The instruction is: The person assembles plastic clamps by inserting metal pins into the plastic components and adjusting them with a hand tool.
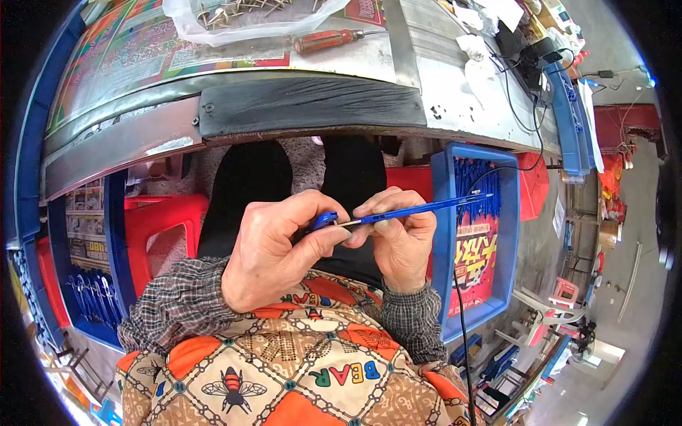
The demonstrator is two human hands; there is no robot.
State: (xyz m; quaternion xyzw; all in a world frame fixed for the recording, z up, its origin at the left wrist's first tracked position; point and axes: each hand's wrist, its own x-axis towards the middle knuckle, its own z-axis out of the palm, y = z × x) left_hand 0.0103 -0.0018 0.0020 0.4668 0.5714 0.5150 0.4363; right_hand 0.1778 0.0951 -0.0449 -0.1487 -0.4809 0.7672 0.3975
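My left hand (pixel 280 245) pinches a small blue plastic piece (pixel 324 221) between thumb and fingers. In my right hand (pixel 399 234), a long thin blue plastic rod (pixel 442 204) is gripped near its inner end and points away to the right. A short metal pin (pixel 349 224) shows between the blue piece and the rod; whether it is fixed in both is hidden by my fingertips. Both hands are close together above my lap, in front of the table edge.
A dark padded strip (pixel 305 106) runs along the table edge. On the table are a red screwdriver (pixel 327 41) and a translucent tray (pixel 186 28) with metal pins. A blue crate (pixel 443 284) holding blue rods stands right; another blue crate (pixel 118 227) stands left, near a red stool (pixel 167 220).
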